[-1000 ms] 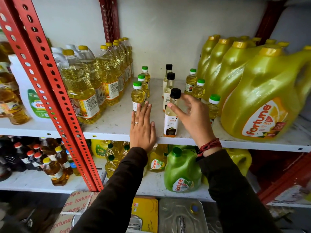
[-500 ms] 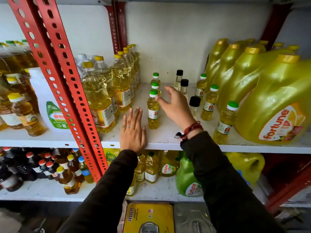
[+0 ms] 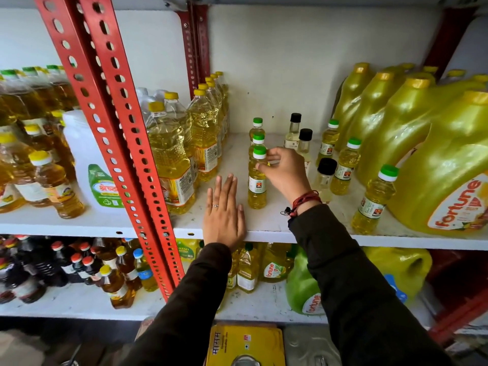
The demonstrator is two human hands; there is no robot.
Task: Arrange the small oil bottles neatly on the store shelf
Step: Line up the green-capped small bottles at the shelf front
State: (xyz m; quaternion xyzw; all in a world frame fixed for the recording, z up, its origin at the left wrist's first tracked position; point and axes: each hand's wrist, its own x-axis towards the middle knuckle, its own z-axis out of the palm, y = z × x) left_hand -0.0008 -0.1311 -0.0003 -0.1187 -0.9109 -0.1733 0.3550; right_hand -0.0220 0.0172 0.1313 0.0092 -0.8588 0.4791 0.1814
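Right grip (image 3: 284, 171) pinching front green-capped bottle (image 3: 257, 180), six green-capped, three black-capped, left grip (image 3: 224, 212) flat

"fortune" on the large yellow jug (image 3: 449, 180), on the green jug (image 3: 303, 289) below, on a lower-shelf bottle (image 3: 273, 265)

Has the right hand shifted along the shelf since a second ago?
Yes. The right hand has gone left, from the front black-capped bottle to the front green-capped bottle, fingers now on its neck. The left hand lies flat on the shelf.
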